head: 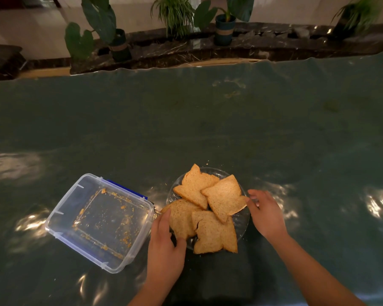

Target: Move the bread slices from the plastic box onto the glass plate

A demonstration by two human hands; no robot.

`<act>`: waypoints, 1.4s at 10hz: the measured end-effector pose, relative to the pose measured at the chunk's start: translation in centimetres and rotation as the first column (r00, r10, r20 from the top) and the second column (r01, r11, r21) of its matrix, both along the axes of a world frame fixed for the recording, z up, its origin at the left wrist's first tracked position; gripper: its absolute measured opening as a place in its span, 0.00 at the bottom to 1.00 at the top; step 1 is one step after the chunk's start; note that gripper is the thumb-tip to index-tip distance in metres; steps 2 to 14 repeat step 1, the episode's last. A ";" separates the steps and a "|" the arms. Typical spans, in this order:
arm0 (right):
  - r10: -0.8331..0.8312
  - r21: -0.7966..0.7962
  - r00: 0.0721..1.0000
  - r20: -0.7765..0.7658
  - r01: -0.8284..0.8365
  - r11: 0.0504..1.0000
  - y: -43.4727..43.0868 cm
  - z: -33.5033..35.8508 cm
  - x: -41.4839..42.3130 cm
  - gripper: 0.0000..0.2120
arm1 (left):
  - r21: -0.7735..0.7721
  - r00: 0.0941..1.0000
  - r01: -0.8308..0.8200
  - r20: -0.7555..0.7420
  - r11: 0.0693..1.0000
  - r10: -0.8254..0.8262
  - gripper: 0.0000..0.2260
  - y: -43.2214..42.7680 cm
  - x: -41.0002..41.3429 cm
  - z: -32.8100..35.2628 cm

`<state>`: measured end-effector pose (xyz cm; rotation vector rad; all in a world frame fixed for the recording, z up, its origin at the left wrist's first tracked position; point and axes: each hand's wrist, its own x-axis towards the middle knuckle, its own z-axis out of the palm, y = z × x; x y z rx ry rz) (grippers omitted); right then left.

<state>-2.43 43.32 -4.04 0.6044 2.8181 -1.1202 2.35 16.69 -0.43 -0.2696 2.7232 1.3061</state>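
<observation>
Several brown bread slices [205, 206] lie overlapping on the glass plate [242, 220] near the table's front edge. The clear plastic box [99, 221] with blue clips sits just left of the plate and holds only crumbs. My left hand [165, 244] rests at the plate's left rim, fingers touching the lower left slice [181, 219]. My right hand [265, 212] is at the plate's right rim, fingertips against the corner of the right slice [224, 198]. Neither hand lifts a slice.
A dark green glossy cloth [186, 120] covers the table. Beyond its far edge runs a dark marble ledge [263, 44] with potted plants [224, 29]. Crumbs lie on the cloth near the plate.
</observation>
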 end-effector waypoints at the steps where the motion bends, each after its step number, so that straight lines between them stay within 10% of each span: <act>1: -0.033 -0.033 0.999 -0.021 0.033 0.999 0.2 0.2 0.0 0.13 | 0.039 0.995 0.046 -0.088 0.998 -0.043 0.28 -0.3 -0.5 1.0; 14: -0.033 -0.033 0.999 -0.021 0.033 0.999 0.2 0.2 0.0 0.13 | 0.039 0.995 0.046 -0.088 0.998 -0.043 0.28 -0.3 -0.5 1.0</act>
